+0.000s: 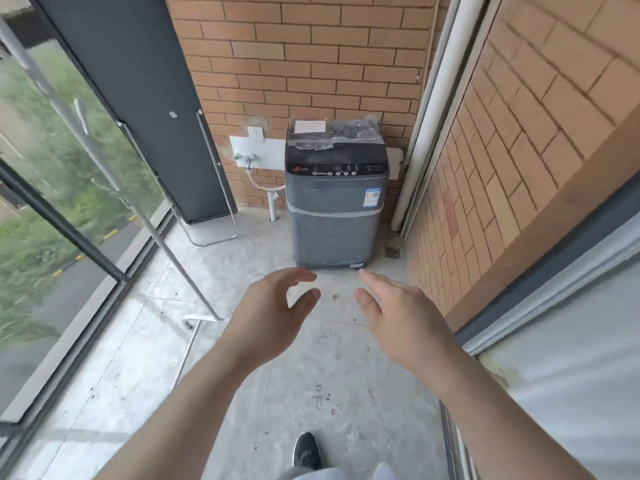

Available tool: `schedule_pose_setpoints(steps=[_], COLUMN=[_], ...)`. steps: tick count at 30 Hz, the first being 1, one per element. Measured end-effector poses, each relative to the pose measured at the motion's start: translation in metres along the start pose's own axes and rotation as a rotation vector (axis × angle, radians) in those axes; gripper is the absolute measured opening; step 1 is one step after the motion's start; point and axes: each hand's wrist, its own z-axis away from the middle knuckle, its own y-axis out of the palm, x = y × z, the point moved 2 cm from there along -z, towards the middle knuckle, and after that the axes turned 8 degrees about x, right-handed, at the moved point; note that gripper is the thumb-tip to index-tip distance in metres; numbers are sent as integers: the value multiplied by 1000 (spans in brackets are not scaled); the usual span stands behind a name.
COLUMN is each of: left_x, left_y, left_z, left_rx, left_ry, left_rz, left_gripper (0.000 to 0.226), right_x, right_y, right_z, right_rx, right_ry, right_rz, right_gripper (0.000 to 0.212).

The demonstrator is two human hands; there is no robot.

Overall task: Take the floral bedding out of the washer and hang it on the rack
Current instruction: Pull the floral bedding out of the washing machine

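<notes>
A grey top-loading washer (335, 206) stands against the brick back wall, its lid down and partly covered in plastic film. No floral bedding shows; the inside of the washer is hidden. A metal drying rack (162, 237) runs along the left by the windows, its poles bare. My left hand (273, 306) and my right hand (391, 313) are stretched out in front of me, some way short of the washer, both with fingers apart and nothing in them.
Glass windows (52, 202) line the left side, a brick wall (502, 150) and a sliding door frame (540, 306) the right. A tap and hose (249, 164) sit left of the washer. A floor drain (393, 251) lies to its right. My shoe (306, 450) is on the concrete floor.
</notes>
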Motion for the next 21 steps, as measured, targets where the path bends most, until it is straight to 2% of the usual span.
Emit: schedule_pose_setpoints(steps=[9,14,21], left_x=[2,12,8], left_y=[-16,-10,-41], left_z=[-209,-314,-449], left_rx=[109,105,76], left_ry=[101,59,-63], left_rz=[-36,-62,-89], left_gripper=[27,23,22], right_x=[-40,-82,-106], right_y=[-46,-67,-117], right_z=[-161,-275,-431], right_rx=[-35,-47,35], right_ry=[116,100,22], right_rz=[-53,-81,-37], right_gripper=[48,49,48])
